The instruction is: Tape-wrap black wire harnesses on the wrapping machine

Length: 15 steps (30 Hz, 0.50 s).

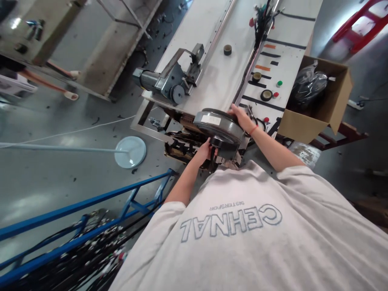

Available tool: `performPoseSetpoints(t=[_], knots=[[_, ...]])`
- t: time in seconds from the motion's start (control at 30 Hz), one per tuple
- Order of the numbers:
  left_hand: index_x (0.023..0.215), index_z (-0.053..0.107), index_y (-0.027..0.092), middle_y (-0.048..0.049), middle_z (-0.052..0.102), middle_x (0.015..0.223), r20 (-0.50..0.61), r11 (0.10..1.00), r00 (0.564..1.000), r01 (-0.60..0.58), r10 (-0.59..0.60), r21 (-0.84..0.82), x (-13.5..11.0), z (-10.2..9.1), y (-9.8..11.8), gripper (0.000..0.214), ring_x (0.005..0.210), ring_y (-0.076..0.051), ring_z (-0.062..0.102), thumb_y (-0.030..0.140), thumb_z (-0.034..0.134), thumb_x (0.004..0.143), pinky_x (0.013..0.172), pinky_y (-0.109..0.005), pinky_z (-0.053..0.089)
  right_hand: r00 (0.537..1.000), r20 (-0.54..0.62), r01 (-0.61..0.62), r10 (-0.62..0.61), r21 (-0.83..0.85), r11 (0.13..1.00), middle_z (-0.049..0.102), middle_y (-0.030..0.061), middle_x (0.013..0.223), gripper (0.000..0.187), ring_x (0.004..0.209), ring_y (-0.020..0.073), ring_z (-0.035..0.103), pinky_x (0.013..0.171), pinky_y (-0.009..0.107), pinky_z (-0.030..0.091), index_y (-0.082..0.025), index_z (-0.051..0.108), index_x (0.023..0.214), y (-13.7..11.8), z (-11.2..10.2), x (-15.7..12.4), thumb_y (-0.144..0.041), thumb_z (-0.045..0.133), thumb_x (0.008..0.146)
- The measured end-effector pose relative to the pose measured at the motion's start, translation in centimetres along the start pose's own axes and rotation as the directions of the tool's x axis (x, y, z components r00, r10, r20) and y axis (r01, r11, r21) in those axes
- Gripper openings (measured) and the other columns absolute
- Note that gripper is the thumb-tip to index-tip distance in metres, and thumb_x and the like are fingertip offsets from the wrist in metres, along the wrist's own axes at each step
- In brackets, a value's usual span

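Note:
A round dark metal drum (222, 124) with a white label sits at the near end of the long white workbench (194, 30), close to my body. My left hand (206, 151) is under its near side, fingers curled at a black part; what they hold is partly hidden. A dark strip hangs down beside those fingers. My right hand (242, 120) is at the drum's far right edge, its fingers bent where a black wire bundle (247, 72) comes down the bench to meet them. The fingertips are partly hidden, and the bundle's end is out of sight.
A motorised unit with a pulley (177, 94) is mounted on the bench's left edge. Tape rolls (227, 49) lie on the bench. To the right stands a cardboard box (315, 101) with bagged black material. A blue metal rack (91, 206) is at lower left.

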<state>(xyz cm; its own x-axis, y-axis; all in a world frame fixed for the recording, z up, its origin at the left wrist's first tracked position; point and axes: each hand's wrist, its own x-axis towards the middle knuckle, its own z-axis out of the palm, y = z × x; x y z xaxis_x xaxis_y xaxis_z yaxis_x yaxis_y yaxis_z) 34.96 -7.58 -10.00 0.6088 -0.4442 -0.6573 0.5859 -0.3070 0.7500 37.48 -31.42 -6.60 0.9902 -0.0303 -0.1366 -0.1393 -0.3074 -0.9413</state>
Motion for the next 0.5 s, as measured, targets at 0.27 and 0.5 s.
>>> performPoseSetpoints(t=[0.27, 0.5], knots=[[0.081, 0.059, 0.020, -0.0025, 0.058, 0.052, -0.189, 0.650, 0.902, -0.122, 0.387, 0.750, -2.7, 0.6, 3.7, 0.026, 0.072, -0.027, 0.066, 0.045, 0.067, 0.082, 0.069, -0.030, 0.046, 0.831, -0.506, -0.519, 0.229, -0.560, 0.646, 0.057, 0.0249, 0.125, 0.048, 0.116, 0.0376, 0.054, 0.097, 0.049, 0.044, -0.007, 0.057, 0.121, 6.2, -2.9, -6.9, -0.023, 0.064, 0.076], [0.093, 0.066, 0.018, -0.0084, 0.070, 0.079, -0.245, 0.623, 0.814, -0.174, 0.527, 0.762, -3.7, -3.8, 6.4, 0.030, 0.083, -0.027, 0.067, 0.047, 0.060, 0.088, 0.076, -0.031, 0.047, 0.966, -0.059, -0.247, 0.250, 0.054, 0.968, 0.067, 0.0103, 0.096, 0.034, 0.092, 0.0271, 0.064, 0.088, 0.043, 0.052, -0.018, 0.059, 0.094, 2.1, -4.1, -12.1, -0.040, 0.075, 0.074]])
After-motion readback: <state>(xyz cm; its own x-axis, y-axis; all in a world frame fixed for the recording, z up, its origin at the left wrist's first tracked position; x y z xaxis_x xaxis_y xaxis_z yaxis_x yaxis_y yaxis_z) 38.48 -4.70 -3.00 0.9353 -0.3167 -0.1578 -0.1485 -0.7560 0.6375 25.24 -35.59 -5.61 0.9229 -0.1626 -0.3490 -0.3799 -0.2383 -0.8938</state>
